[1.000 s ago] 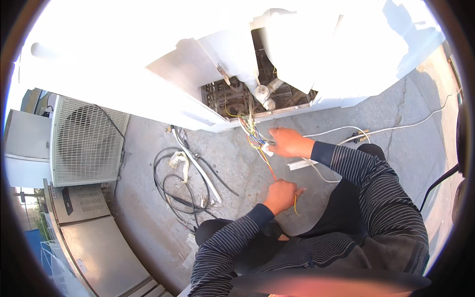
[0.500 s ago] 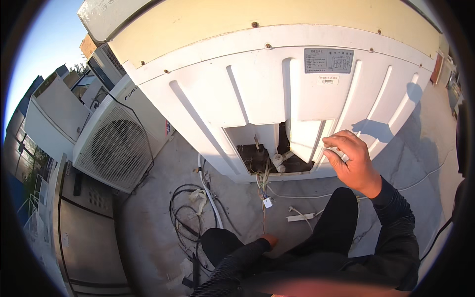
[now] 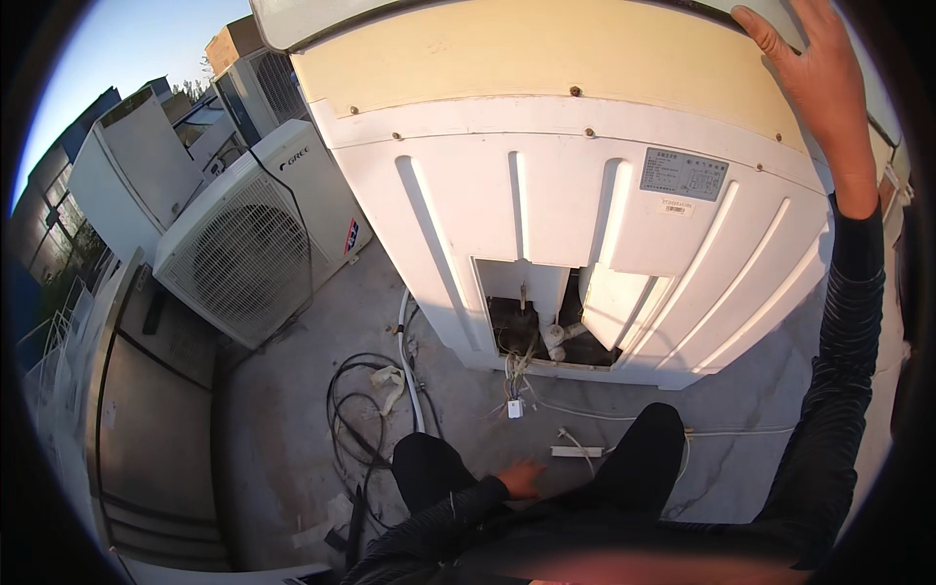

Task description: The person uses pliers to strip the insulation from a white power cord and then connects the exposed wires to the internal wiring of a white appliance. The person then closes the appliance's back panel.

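Whereas a second earlier both hands had worked at the wire bundle point(image 3: 514, 385) hanging from the open hatch point(image 3: 546, 322), the right hand point(image 3: 821, 93) had since risen to lie flat, fingers point(image 3: 770, 34) spread and holding nothing, on the upper edge of the white washing machine point(image 3: 585, 195), which suggested bracing or tipping rather than wiring. The left hand point(image 3: 520, 479) rested low by the knee, its grip impossible to tell, above a concrete rooftop floor point(image 3: 283, 429) strewn with black cables point(image 3: 356, 429) beside an outdoor air-conditioner unit point(image 3: 244, 249).

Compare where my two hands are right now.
The right hand is raised high, fingers spread flat near the top edge of the white machine; the left hand is low, down at the concrete floor by my knee. Both are bare, holding nothing, in dark striped sleeves.
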The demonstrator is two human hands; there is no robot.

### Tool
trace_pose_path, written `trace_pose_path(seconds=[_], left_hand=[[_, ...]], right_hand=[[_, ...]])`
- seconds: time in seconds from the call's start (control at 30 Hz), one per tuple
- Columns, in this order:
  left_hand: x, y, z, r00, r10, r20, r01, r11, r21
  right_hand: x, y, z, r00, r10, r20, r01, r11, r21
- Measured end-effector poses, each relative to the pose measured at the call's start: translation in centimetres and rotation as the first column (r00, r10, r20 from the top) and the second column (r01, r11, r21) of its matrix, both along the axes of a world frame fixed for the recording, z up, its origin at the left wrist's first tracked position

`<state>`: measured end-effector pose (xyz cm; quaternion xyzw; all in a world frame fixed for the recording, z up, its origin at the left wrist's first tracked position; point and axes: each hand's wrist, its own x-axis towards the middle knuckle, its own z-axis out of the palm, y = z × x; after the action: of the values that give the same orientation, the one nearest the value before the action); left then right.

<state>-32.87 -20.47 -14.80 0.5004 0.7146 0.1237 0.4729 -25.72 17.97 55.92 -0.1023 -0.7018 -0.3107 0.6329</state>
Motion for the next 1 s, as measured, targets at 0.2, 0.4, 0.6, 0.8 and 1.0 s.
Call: trace_pose_path(seconds=[0.2,0.4,0.6,0.8,1.0], left_hand=[[-12.0,2.9,25.3,0.814,0.581,0.016,-0.436,0.592,0.678],[-24.8,7.6,54.7,0.498,0.817,0.291,0.195,-0.432,0.881],[-31.1,10.0,67.4,0.483,0.862,0.156,0.584,-0.449,0.676],[-34.3,10.5,70.3,0.365,0.929,0.060,0.410,-0.218,0.886],[-35.1,7.3,70.1,0.413,0.906,-0.097,0.377,-0.073,0.923]], right_hand=[[-2.9,4.5,0.9,0.998,-0.026,0.059,0.023,0.998,0.052],[-3.7,5.3,0.1,0.993,-0.093,0.078,0.099,0.992,-0.082],[-6.7,0.6,-1.5,0.989,0.061,-0.137,-0.060,0.998,0.016],[-5.1,0.8,0.0,0.996,0.076,-0.051,-0.072,0.994,0.087],[-6.4,2.9,-0.4,0.962,0.253,-0.100,-0.235,0.958,0.162]])
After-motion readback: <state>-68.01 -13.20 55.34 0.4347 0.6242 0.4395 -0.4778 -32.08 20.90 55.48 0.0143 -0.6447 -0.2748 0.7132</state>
